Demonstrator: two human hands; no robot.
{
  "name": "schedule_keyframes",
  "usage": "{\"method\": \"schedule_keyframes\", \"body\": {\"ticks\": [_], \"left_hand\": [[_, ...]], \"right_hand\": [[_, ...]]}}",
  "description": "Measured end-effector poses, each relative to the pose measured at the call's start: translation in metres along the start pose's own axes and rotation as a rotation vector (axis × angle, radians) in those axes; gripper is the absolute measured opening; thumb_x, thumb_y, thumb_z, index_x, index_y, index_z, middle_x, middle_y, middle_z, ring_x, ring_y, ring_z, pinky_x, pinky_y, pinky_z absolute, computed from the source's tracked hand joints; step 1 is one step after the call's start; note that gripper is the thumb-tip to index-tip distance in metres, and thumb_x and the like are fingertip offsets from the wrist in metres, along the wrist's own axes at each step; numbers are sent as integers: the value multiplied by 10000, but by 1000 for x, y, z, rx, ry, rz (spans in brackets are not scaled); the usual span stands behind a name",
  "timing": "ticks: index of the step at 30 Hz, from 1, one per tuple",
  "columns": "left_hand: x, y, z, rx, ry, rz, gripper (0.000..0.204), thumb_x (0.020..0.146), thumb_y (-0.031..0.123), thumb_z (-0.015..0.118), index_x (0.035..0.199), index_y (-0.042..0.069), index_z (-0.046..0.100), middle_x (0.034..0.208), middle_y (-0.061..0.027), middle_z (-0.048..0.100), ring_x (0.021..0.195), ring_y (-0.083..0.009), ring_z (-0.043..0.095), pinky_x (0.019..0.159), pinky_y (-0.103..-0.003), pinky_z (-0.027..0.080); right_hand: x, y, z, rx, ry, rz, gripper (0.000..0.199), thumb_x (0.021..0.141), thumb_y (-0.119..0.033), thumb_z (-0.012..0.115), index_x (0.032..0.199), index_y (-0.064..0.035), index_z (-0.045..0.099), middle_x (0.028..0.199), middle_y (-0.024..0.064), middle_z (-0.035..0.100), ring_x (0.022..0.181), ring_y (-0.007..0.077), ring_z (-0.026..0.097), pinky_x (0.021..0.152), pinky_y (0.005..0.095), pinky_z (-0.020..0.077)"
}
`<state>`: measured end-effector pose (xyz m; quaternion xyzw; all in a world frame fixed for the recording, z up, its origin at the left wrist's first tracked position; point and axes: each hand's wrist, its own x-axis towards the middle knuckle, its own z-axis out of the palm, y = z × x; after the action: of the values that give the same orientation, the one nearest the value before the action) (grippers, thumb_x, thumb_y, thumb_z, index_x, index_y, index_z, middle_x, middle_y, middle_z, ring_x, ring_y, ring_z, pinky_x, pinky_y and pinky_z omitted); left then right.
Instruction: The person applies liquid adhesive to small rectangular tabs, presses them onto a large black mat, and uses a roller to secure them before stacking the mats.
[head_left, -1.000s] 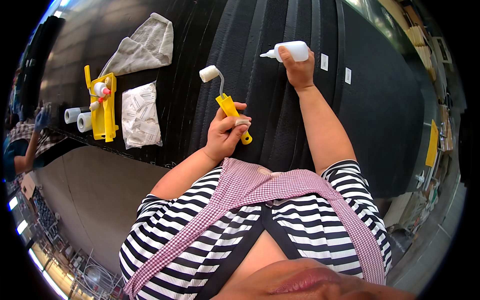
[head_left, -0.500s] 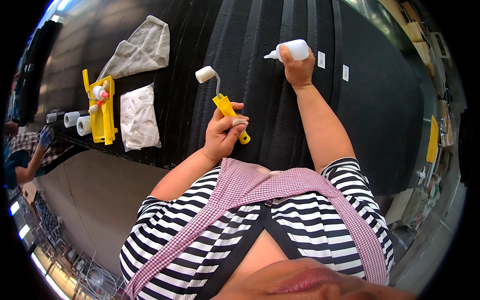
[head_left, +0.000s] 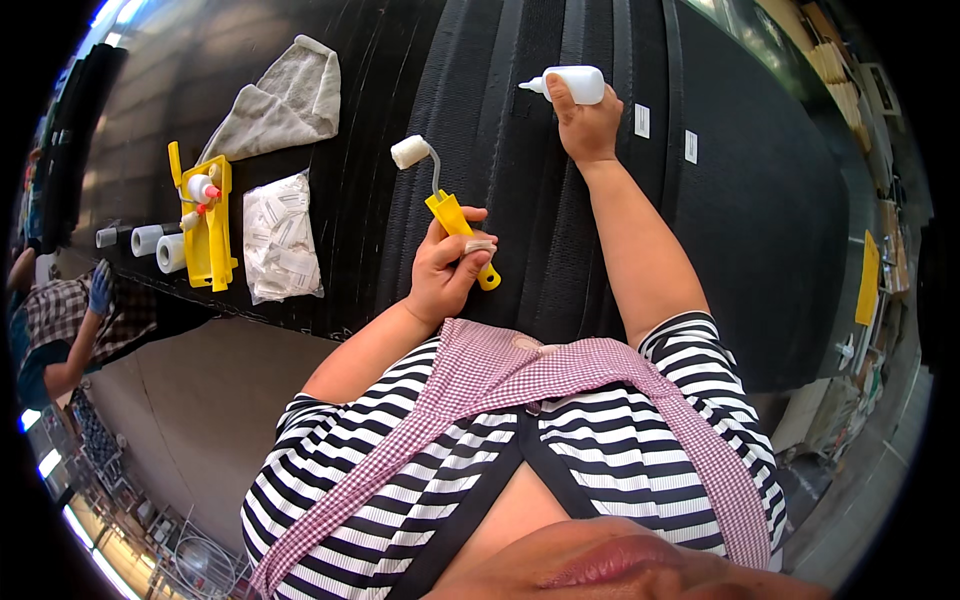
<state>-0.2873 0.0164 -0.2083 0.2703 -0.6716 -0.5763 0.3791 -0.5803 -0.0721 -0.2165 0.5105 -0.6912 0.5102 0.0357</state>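
Left hand point(head_left: 440, 270): closed, small paint roller point(head_left: 446, 211) gripped by its yellow handle. Roller head is pointed away from the body, beyond the fingers. A small white piece point(head_left: 481, 246) is also held at the fingertips, against the handle.

Right hand point(head_left: 588, 130): closed around white squeeze bottle point(head_left: 580, 86), farther from the body than the left. Bottle is tipped on its side, nozzle pointed left; nozzle contact with the black sheet point(head_left: 760, 240) below can't be told.

Two white labels are seen on the sheet just right of the right hand: near label point(head_left: 641, 121), far label point(head_left: 691, 147).

Left of the left hand: clear bag point(head_left: 282, 240) filled with white labels, then yellow tray point(head_left: 220, 262) with red-tipped bottle point(head_left: 200, 188) set in it, then rolls point(head_left: 171, 253). Grey cloth point(head_left: 285, 105) is laid beyond the bag, well apart from both hands.
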Motion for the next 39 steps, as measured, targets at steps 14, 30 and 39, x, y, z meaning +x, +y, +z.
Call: {"method": "schedule_keyframes", "body": {"ticks": [14,30,39], "left_hand": [[-1,-2,1,-6,-1,5,111,948,195,692,995,97,717,1294,-127,567,1057,-212,663,939,-380,517],[0,0,1,-8,2,34,74,933,115,698,980,59,707,1276,-140,571,1010,-221,653,905,-364,531],[0,3,4,9,18,26,88,933,103,696,997,43,705,1282,-144,563,1009,-214,651,902,-354,530]], "right_hand": [[-6,-8,-12,243,-86,147,319,808,-357,744,788,-40,721,774,140,719,713,308,707,719,420,555],[-15,-18,-30,551,-19,347,294,901,-324,732,961,-37,711,890,60,700,817,171,665,735,299,516],[-47,-55,-120,2055,-34,1186,279,803,-292,692,682,-65,584,704,15,431,675,135,390,594,260,338]]}}
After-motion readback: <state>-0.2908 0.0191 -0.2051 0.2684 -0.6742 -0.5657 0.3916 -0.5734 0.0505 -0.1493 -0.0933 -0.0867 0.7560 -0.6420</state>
